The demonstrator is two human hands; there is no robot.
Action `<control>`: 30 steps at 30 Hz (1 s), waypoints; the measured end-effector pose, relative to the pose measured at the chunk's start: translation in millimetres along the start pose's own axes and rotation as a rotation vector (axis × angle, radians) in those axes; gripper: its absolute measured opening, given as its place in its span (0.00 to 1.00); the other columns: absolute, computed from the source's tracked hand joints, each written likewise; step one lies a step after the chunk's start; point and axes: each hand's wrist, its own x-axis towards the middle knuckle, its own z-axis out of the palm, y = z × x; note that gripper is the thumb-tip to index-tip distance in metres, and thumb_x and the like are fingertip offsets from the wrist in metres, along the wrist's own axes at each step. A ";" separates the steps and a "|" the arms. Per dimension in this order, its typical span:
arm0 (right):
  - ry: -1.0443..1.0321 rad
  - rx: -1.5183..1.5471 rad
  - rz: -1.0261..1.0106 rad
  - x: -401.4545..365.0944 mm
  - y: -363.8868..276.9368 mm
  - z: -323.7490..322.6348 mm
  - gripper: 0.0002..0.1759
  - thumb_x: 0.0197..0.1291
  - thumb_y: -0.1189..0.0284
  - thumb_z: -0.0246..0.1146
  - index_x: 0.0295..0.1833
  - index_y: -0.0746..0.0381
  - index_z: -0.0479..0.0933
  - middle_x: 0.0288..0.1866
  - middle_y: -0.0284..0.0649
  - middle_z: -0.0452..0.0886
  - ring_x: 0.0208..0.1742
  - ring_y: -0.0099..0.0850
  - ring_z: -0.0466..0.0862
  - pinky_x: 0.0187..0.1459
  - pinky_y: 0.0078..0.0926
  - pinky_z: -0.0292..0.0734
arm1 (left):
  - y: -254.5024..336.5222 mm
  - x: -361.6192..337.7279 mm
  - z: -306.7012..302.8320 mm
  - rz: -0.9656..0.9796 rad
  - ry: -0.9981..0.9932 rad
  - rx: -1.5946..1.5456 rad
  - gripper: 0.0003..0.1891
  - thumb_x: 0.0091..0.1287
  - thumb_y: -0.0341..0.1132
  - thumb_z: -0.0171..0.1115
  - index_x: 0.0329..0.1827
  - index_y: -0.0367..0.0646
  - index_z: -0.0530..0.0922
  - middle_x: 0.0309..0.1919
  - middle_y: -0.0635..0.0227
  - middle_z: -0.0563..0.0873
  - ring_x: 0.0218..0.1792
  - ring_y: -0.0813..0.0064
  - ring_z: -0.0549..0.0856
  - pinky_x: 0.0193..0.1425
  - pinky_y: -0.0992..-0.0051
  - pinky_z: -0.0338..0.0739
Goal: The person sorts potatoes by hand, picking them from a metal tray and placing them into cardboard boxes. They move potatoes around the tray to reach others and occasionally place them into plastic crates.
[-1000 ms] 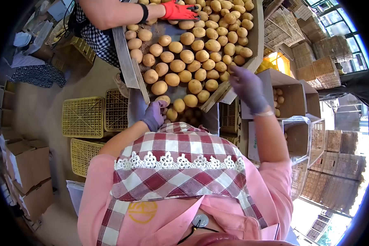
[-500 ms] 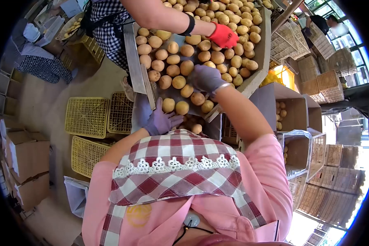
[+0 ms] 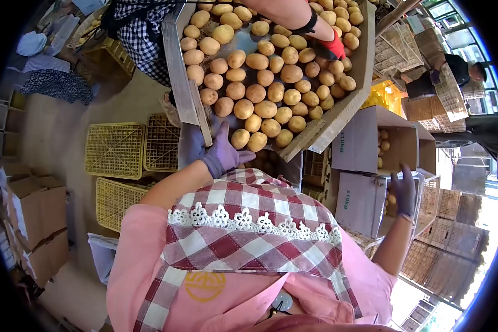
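Pale, smooth floor (image 3: 61,138); three yellow plastic lattice crates (image 3: 115,150) left of the left fingers. Dozens of oval tan potatoes (image 3: 291,73) in one wood-sided tray (image 3: 346,113), just ahead. Left purple-gloved hand (image 3: 226,154): spread wide, nothing seen gripped. Right purple-gloved hand (image 3: 404,193): fingers loosely open, nothing visible held, at two potato-holding cardboard boxes (image 3: 401,146).

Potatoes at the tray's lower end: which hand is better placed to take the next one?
Left hand, likely: open and beside the lowest potatoes. The right hand is farther off, by the cardboard boxes.
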 end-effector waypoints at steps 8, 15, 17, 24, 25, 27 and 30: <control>-0.276 0.174 -0.900 92.8 -386.4 120.3 0.13 0.55 0.66 0.61 0.45 0.57 0.77 0.43 0.44 0.81 0.41 0.44 0.82 0.40 0.42 0.78 | -1.0 -0.9 -33.1 0.161 -0.054 0.398 0.38 0.64 0.64 0.51 0.73 0.60 0.51 0.66 0.61 0.62 0.66 0.50 0.65 0.67 0.48 0.63; -0.296 -0.015 -0.822 79.5 -441.1 160.0 0.22 0.51 0.61 0.66 0.51 0.57 0.74 0.54 0.46 0.74 0.50 0.44 0.79 0.44 0.37 0.79 | -9.7 -10.1 -25.1 0.141 -0.085 0.244 0.49 0.56 0.76 0.49 0.67 0.42 0.59 0.50 0.58 0.70 0.53 0.52 0.76 0.60 0.44 0.71; -0.338 -0.012 -0.830 75.9 -427.6 158.0 0.21 0.50 0.59 0.67 0.49 0.55 0.74 0.52 0.45 0.75 0.49 0.43 0.80 0.42 0.38 0.79 | -11.7 -13.3 -18.5 0.157 -0.105 0.213 0.53 0.54 0.79 0.47 0.70 0.42 0.55 0.57 0.52 0.68 0.54 0.49 0.76 0.63 0.46 0.71; -0.449 0.225 -0.776 92.3 -409.6 176.6 0.22 0.52 0.61 0.64 0.52 0.58 0.75 0.41 0.49 0.83 0.49 0.42 0.83 0.45 0.39 0.79 | -7.5 -10.1 -13.5 -0.007 -0.069 0.012 0.56 0.55 0.80 0.41 0.74 0.41 0.47 0.67 0.45 0.63 0.64 0.49 0.71 0.69 0.61 0.67; -0.467 0.339 -0.706 87.1 -408.3 165.4 0.22 0.51 0.61 0.64 0.51 0.59 0.75 0.42 0.48 0.83 0.49 0.42 0.83 0.46 0.39 0.78 | -9.9 -13.7 -14.7 0.053 -0.111 0.131 0.56 0.55 0.79 0.42 0.73 0.39 0.48 0.66 0.45 0.64 0.63 0.50 0.71 0.68 0.62 0.68; -0.502 0.550 -0.576 74.6 -405.3 141.0 0.23 0.49 0.60 0.64 0.50 0.60 0.76 0.43 0.48 0.83 0.49 0.44 0.82 0.48 0.40 0.77 | -14.5 -20.5 -18.1 0.183 -0.205 0.351 0.57 0.55 0.78 0.45 0.71 0.34 0.49 0.63 0.44 0.67 0.62 0.52 0.73 0.67 0.64 0.69; -0.479 0.299 -0.742 62.9 -429.4 142.9 0.22 0.47 0.62 0.65 0.49 0.59 0.76 0.46 0.46 0.82 0.51 0.42 0.82 0.49 0.36 0.78 | -11.6 1.8 -43.6 0.115 -0.195 0.145 0.41 0.62 0.67 0.50 0.70 0.47 0.56 0.65 0.52 0.65 0.62 0.48 0.71 0.66 0.52 0.66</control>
